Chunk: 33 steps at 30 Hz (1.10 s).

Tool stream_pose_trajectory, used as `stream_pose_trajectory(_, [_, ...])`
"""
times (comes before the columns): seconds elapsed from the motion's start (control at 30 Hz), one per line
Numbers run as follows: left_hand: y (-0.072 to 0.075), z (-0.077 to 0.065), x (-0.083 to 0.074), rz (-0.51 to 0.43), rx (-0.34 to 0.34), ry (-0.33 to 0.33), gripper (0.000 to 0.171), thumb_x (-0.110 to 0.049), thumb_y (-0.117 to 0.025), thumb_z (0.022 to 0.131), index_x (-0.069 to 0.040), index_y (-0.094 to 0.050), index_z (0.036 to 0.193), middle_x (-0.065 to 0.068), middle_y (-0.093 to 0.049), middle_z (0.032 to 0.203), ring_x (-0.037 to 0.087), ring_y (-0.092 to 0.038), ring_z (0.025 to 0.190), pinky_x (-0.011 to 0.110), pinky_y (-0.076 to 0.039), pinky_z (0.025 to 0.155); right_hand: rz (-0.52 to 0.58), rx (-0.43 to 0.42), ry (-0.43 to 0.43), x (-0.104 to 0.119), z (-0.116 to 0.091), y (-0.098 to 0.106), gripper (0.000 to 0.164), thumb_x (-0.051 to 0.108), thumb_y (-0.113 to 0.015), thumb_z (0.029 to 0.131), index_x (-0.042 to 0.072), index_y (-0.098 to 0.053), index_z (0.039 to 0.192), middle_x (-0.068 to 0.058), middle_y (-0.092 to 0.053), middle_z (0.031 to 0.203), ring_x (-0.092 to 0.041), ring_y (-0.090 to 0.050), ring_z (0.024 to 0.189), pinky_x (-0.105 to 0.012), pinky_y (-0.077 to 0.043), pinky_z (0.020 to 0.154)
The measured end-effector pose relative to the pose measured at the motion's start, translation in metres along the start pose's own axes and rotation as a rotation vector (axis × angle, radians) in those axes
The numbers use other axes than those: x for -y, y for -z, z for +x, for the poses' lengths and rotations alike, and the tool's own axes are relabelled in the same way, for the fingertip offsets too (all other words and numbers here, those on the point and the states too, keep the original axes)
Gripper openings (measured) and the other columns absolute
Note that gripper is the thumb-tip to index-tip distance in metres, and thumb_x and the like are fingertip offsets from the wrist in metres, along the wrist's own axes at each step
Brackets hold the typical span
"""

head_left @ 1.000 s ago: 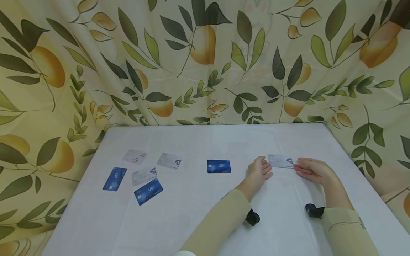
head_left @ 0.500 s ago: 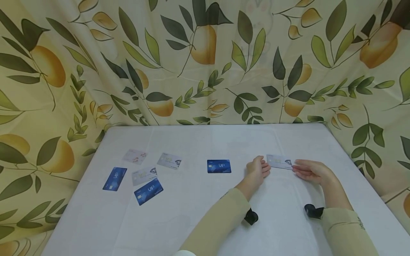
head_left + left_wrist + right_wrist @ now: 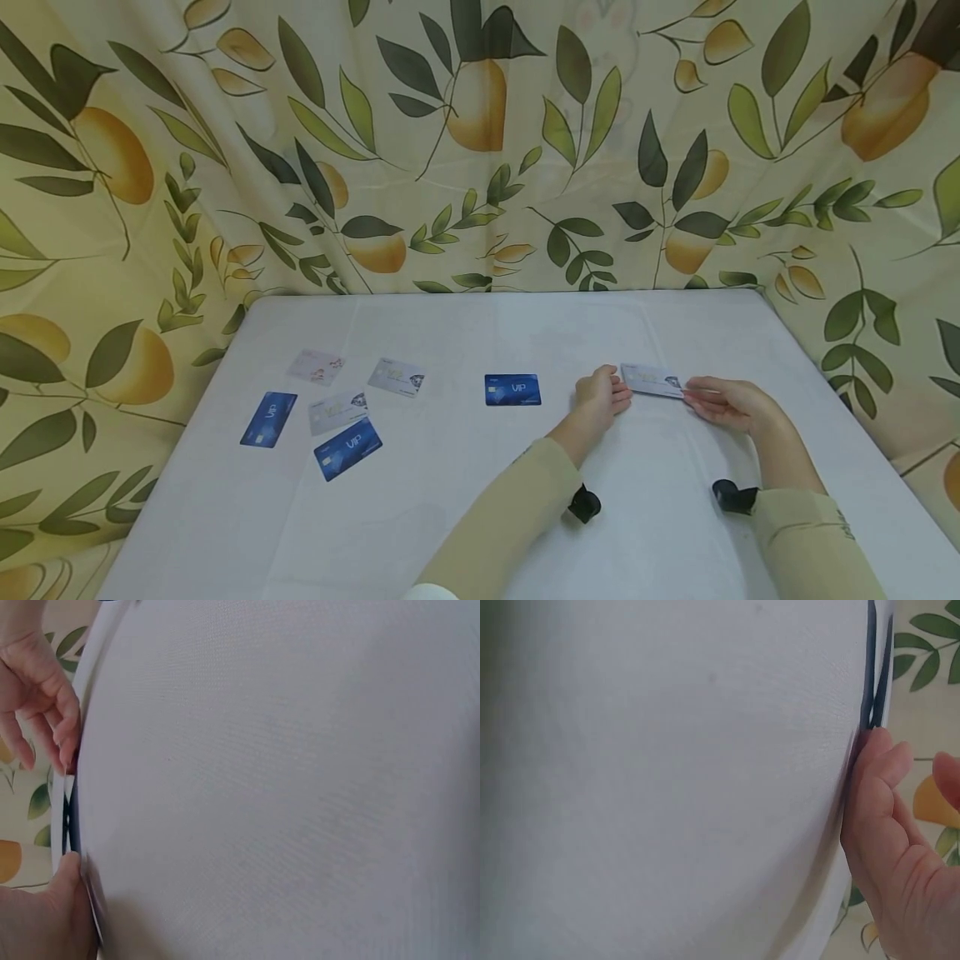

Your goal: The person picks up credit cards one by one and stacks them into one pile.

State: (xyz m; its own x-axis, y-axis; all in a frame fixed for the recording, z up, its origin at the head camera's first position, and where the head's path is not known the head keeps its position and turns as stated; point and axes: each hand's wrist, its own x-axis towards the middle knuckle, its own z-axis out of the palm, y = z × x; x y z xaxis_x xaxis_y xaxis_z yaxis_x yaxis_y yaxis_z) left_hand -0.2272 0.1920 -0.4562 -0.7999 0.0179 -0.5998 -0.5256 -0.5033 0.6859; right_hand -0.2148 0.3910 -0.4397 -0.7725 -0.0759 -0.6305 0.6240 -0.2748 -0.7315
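Observation:
Near the table's back right, a pale card (image 3: 651, 380) with a dark emblem lies between my two hands, raised a little from the white cloth. My left hand (image 3: 598, 402) holds its left end, the thumb at the corner. At the other end, my right hand (image 3: 731, 403) pinches it with the fingertips. Seen nearly edge-on, the card (image 3: 69, 814) shows thin white and dark strips in the left wrist view. In the right wrist view, the fingertips of my right hand (image 3: 900, 825) meet two narrow dark edges with a gap between them.
A blue VIP card (image 3: 513, 390) lies left of my left hand. Farther left are two more blue cards (image 3: 268, 420) and several pale cards (image 3: 396, 377), spread on the white tablecloth (image 3: 450, 533). A fruit-patterned curtain (image 3: 420, 217) hangs behind the table.
The pale card has shifted slightly left along with both hands, and its near edge now shows a darker line beneath. The cards lying on the left have stayed put.

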Motion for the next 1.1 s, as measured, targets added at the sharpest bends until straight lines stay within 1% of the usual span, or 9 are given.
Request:
stream_pose_trajectory(0.17, [0.000,0.001,-0.003,0.047,-0.004,0.000,0.027,-0.010,-0.053,0.086,0.015,-0.058,0.096,0.024,-0.062,0.087,0.037,-0.064,0.087,0.042,-0.054,0.081,-0.037,0.033,0.023,-0.002,0.001,0.002,0.021,0.008,-0.055,0.089,0.011,-0.069,0.074,-0.006,-0.068,0.078,-0.015,-0.066,0.074,-0.021,-0.055,0.069])
stream_pose_trajectory(0.33, [0.002,0.002,-0.006,0.124,0.003,0.015,0.022,-0.008,-0.052,0.085,0.011,-0.060,0.092,0.019,-0.062,0.085,0.032,-0.065,0.082,0.037,-0.055,0.078,-0.087,0.039,0.038,-0.003,0.001,0.003,0.016,0.010,-0.058,0.088,0.013,-0.069,0.077,-0.005,-0.068,0.080,-0.014,-0.066,0.076,-0.020,-0.055,0.070])
stream_pose_trajectory(0.43, [0.003,0.001,-0.008,0.167,0.014,0.020,0.018,-0.005,-0.051,0.082,0.009,-0.061,0.089,0.014,-0.061,0.079,0.027,-0.065,0.074,0.035,-0.056,0.076,-0.119,0.048,0.045,-0.004,0.001,0.002,0.018,0.011,-0.057,0.090,0.014,-0.069,0.077,-0.004,-0.068,0.081,-0.013,-0.066,0.076,-0.019,-0.054,0.069])
stream_pose_trajectory(0.57, [0.006,-0.002,-0.011,0.198,0.033,0.019,0.016,-0.002,-0.050,0.080,0.008,-0.061,0.087,0.008,-0.056,0.071,0.020,-0.060,0.064,0.035,-0.056,0.076,-0.159,0.050,0.048,-0.005,0.000,0.001,0.020,0.011,-0.055,0.090,0.015,-0.069,0.076,-0.002,-0.068,0.081,-0.011,-0.065,0.075,-0.018,-0.054,0.068])
stream_pose_trajectory(0.67, [0.007,-0.004,-0.012,0.216,0.039,0.020,0.017,-0.001,-0.050,0.080,0.008,-0.061,0.087,0.013,-0.060,0.076,0.022,-0.061,0.068,0.036,-0.056,0.077,-0.165,0.047,0.038,-0.006,-0.001,-0.002,0.023,0.010,-0.053,0.091,0.014,-0.070,0.076,-0.002,-0.067,0.080,-0.010,-0.065,0.074,-0.018,-0.054,0.067])
stream_pose_trajectory(0.73, [0.009,-0.004,-0.012,0.227,0.040,0.024,0.017,-0.001,-0.050,0.079,0.009,-0.061,0.086,0.019,-0.064,0.083,0.027,-0.065,0.073,0.037,-0.056,0.076,-0.160,0.047,0.022,-0.007,-0.002,-0.004,0.026,0.009,-0.051,0.093,0.014,-0.070,0.075,-0.003,-0.067,0.080,-0.010,-0.065,0.073,-0.017,-0.053,0.066])
stream_pose_trajectory(0.83, [0.010,-0.005,-0.011,0.229,0.038,0.034,0.013,0.001,-0.051,0.079,0.008,-0.060,0.085,0.024,-0.064,0.088,0.033,-0.066,0.081,0.039,-0.056,0.075,-0.157,0.042,-0.002,-0.008,-0.003,-0.006,0.029,0.010,-0.050,0.093,0.014,-0.071,0.075,-0.005,-0.066,0.080,-0.011,-0.065,0.073,-0.016,-0.053,0.065])
stream_pose_trajectory(1.0, [0.013,-0.004,-0.009,0.195,0.034,0.036,0.009,0.003,-0.054,0.082,0.006,-0.058,0.089,0.021,-0.065,0.082,0.033,-0.066,0.080,0.039,-0.057,0.071,-0.173,0.014,-0.016,-0.010,-0.003,-0.009,0.022,0.011,-0.057,0.090,0.015,-0.071,0.075,-0.005,-0.067,0.078,-0.011,-0.066,0.072,-0.017,-0.053,0.063])
stream_pose_trajectory(1.1, [0.015,-0.003,-0.008,0.193,0.016,0.030,0.008,0.004,-0.057,0.082,0.005,-0.060,0.090,0.020,-0.065,0.079,0.032,-0.067,0.078,0.037,-0.057,0.069,-0.182,0.011,-0.013,-0.011,-0.003,-0.011,0.020,0.011,-0.058,0.090,0.015,-0.071,0.076,-0.005,-0.068,0.076,-0.011,-0.066,0.071,-0.017,-0.054,0.062])
